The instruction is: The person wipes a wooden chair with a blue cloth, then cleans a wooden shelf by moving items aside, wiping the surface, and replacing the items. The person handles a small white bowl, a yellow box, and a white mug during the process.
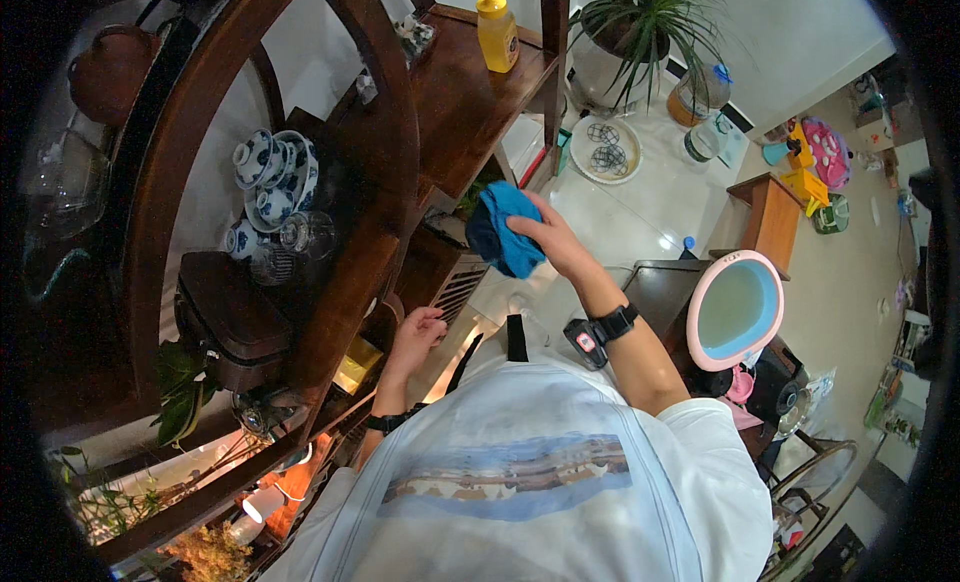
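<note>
A crumpled blue cloth is in my right hand, with the thumb pressed over its near side. That hand is raised in front of the dark wooden display shelf. My left hand hangs lower, beside the shelf's front edge, its fingers loosely curled and nothing seen in them. Inside the shelf's curved frame sit blue-and-white porcelain cups and a bowl, with clear glass cups beside them. A dark lidded case lies below these.
A yellow-capped bottle stands on an upper shelf board. Right of me is a pink-rimmed basin of cloudy water. A potted plant, a round white tray, a large jug and a wooden stool stand on the floor.
</note>
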Demonstrator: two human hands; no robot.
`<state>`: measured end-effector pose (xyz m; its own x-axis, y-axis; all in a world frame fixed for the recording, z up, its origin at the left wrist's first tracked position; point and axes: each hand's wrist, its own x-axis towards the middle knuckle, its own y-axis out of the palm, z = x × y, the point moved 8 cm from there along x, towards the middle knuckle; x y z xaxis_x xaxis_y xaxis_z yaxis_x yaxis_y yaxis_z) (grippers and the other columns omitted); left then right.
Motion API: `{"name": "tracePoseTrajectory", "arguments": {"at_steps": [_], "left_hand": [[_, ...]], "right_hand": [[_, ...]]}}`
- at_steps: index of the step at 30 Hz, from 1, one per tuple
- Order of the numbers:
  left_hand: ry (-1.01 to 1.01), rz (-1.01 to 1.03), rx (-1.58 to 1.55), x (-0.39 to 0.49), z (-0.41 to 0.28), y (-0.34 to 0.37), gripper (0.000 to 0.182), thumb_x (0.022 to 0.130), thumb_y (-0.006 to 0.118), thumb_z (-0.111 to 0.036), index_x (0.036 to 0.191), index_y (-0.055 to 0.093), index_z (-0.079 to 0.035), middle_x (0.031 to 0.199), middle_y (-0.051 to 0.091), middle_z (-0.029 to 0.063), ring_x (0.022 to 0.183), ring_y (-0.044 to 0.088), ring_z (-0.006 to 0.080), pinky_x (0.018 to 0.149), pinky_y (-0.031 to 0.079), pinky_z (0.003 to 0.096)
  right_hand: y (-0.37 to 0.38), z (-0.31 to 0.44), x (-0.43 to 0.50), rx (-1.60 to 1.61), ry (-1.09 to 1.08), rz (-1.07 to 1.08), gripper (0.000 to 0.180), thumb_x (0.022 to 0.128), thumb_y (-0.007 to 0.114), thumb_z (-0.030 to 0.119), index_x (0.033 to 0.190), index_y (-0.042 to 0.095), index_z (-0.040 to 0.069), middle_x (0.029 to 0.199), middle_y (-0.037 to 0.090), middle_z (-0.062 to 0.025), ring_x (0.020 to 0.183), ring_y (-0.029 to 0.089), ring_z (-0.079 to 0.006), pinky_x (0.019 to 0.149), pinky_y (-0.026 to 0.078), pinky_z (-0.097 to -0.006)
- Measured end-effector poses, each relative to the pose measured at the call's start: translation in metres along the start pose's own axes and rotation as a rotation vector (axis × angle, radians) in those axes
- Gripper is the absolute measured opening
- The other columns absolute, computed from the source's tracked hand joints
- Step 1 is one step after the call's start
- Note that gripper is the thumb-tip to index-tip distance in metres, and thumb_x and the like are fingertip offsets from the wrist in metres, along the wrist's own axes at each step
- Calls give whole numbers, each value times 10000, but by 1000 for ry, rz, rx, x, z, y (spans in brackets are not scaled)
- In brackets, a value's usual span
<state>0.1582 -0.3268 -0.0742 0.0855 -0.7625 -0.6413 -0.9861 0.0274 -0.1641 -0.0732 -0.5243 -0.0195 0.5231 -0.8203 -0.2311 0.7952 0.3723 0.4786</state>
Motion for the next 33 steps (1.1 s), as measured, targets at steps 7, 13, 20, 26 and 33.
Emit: {"name": "tracePoseTrajectory", "arguments": {"at_steps": [7,13,20,26,33], "left_hand": [[150,88,-7,-8,-55,21,338,880,655,-89,1200,563,-29,1004,626,49,926,585,116,798,496,267],[455,93,-23,-6,-191,65,370,878,630,-35,1234,531,-12,1059,633,81,990,608,169,898,487,306],[1017,-644,-100,93,-392,93,743,737,813,-169,1346,417,-14,1287,529,163,1199,515,249,942,482,389],[675,-836,0,160,-444,100,648,718,787,-105,1235,412,1,1142,554,209,1086,552,341,911,437,478],[518,-1189,512,164,-434,108,381,826,675,-170,1165,551,-51,1112,615,182,1055,568,371,897,434,502]], "right_hand": [[29,31,58,-599,-209,-37,651,817,668,344,1334,453,12,1116,624,-223,1000,620,-322,863,482,-382],[-8,-30,33,-889,284,482,608,746,682,358,1218,579,-10,1067,660,-215,952,642,-311,843,502,-368],[-60,5,-2,-680,271,315,571,772,687,295,1246,569,1,1089,656,-142,959,625,-215,863,494,-327],[-94,30,-51,-584,421,292,565,805,686,216,1288,517,-25,1091,637,-111,983,597,-182,887,481,-318],[-145,1,-74,-349,472,99,506,850,666,205,1277,519,-24,1099,633,-86,953,605,-177,854,494,-313]]}}
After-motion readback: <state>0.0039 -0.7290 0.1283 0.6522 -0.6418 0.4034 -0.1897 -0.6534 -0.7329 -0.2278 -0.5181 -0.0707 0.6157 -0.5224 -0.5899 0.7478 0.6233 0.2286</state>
